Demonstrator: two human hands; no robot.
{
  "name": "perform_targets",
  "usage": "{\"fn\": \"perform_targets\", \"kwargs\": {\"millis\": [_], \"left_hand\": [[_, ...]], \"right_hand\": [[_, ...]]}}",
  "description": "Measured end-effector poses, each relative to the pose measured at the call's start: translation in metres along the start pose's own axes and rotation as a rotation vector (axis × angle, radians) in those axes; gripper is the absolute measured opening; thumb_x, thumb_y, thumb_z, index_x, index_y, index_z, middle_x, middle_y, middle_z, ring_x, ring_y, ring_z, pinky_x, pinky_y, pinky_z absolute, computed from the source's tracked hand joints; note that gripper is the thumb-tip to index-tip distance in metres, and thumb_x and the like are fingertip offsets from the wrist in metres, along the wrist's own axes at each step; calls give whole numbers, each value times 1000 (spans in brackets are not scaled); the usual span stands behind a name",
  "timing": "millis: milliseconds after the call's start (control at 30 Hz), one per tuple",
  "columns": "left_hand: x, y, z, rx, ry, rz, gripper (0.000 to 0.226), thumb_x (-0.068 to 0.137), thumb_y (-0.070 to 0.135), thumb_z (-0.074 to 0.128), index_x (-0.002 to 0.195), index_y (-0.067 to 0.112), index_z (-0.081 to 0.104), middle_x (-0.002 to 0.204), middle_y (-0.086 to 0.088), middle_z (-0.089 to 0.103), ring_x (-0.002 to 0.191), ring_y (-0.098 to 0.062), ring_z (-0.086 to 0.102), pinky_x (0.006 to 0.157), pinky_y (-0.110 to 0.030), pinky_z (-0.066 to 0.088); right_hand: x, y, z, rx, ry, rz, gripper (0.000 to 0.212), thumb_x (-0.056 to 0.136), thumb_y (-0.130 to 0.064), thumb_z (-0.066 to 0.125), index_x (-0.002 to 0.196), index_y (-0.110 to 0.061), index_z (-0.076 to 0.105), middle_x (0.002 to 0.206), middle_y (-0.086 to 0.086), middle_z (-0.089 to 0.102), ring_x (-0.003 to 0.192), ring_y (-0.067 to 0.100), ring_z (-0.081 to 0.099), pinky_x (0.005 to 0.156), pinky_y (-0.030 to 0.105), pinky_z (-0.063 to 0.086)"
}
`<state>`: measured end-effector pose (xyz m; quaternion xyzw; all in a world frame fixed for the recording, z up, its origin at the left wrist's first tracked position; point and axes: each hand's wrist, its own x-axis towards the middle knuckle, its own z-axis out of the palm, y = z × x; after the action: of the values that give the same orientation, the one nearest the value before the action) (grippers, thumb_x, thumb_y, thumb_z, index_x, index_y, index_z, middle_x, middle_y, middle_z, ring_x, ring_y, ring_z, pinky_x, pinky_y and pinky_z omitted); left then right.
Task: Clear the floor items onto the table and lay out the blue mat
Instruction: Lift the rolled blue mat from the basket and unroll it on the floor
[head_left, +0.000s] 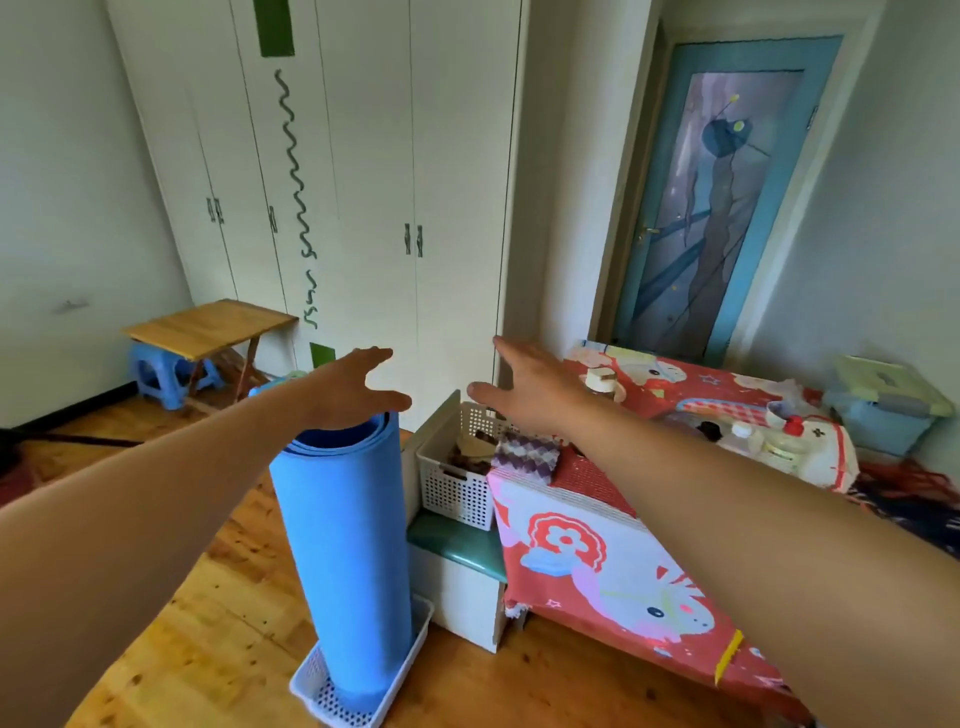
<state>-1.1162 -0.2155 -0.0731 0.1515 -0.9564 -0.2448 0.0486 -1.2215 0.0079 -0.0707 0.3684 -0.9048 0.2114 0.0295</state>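
The blue mat (345, 551) is rolled up and stands upright in a low white perforated tray (410, 660) on the wooden floor. My left hand (353, 389) hovers just above the roll's top end, fingers spread, holding nothing. My right hand (524, 387) reaches forward to the right of the roll, above a white basket (452, 488), fingers straight and apart. To the right stands the table (587, 551) under a red cartoon-print cloth, with bottles and jars (779, 441) on it.
The white basket of small items sits on a low white cabinet with a green top (457, 545) between the mat and the table. A small wooden folding table (208, 327) with a blue stool (156, 374) beneath stands at the back left. White wardrobes (415, 182) fill the back wall.
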Motion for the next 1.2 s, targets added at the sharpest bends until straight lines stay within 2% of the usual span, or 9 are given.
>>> {"fn": "perform_targets", "kwargs": {"millis": [100, 267, 367, 533, 667, 767, 867, 1067, 1200], "left_hand": [[1, -31, -6, 5, 8, -59, 82, 79, 52, 62, 145, 29, 19, 153, -5, 25, 135, -29, 33, 107, -38, 32], [17, -83, -3, 37, -35, -104, 86, 77, 49, 66, 146, 26, 19, 154, -4, 23, 136, -29, 31, 105, -38, 32], [38, -120, -3, 94, -55, -167, 93, 72, 55, 68, 146, 30, 17, 155, -5, 20, 137, -30, 29, 107, -42, 33], [66, -175, 8, 171, -72, -152, 95, 68, 56, 70, 144, 29, 20, 155, -3, 21, 140, -25, 24, 111, -44, 25], [88, -218, 15, 226, -137, -137, 102, 67, 57, 70, 147, 27, 14, 158, -1, 10, 145, -23, 8, 116, -46, 15], [108, -246, 18, 296, -161, -74, 103, 69, 57, 69, 148, 25, 10, 158, 0, 6, 145, -20, -1, 118, -47, 10], [122, -272, 24, 363, -180, -12, 106, 71, 57, 68, 148, 25, 3, 158, 0, -1, 145, -19, -7, 118, -50, 10], [146, -326, 44, 453, -222, 102, 111, 70, 61, 66, 145, 33, -11, 156, 4, -17, 142, -19, -18, 116, -50, 7], [158, -348, 65, 423, -250, 144, 107, 73, 58, 64, 141, 41, -17, 155, 8, -20, 141, -17, -23, 116, -52, 5]], "right_hand": [[20, -23, 23, 18, -58, -56, 84, 86, -62, 47, 150, -21, 12, 159, 0, 13, 145, 19, 14, 113, 36, 18], [61, -39, 64, 4, -117, -86, 85, 85, -62, 48, 150, -22, 11, 159, -3, 13, 145, 17, 12, 112, 32, 17], [97, -44, 91, 15, -165, -116, 87, 84, -62, 50, 150, -21, 11, 159, -2, 14, 144, 17, 13, 112, 34, 17], [132, -52, 134, 24, -235, -103, 86, 81, -59, 56, 146, -16, 21, 153, 4, 26, 139, 22, 23, 107, 36, 26], [149, -59, 169, 33, -325, -83, 76, 77, -57, 61, 136, -17, 34, 137, 5, 40, 130, 27, 33, 102, 40, 34], [158, -64, 198, 18, -354, -56, 93, 78, -57, 61, 148, -14, 17, 153, 5, 24, 141, 24, 18, 113, 40, 23], [162, -69, 224, -6, -359, -3, 98, 80, -55, 61, 151, -16, 6, 160, 4, 6, 146, 20, 3, 116, 37, 11], [186, -89, 277, -86, -384, 21, 100, 82, -56, 60, 151, -16, -1, 160, 5, -4, 146, 22, -5, 117, 39, 8], [195, -94, 313, -169, -430, 8, 98, 82, -60, 55, 150, -20, -3, 160, 5, -8, 146, 24, -10, 118, 43, 5]]}}
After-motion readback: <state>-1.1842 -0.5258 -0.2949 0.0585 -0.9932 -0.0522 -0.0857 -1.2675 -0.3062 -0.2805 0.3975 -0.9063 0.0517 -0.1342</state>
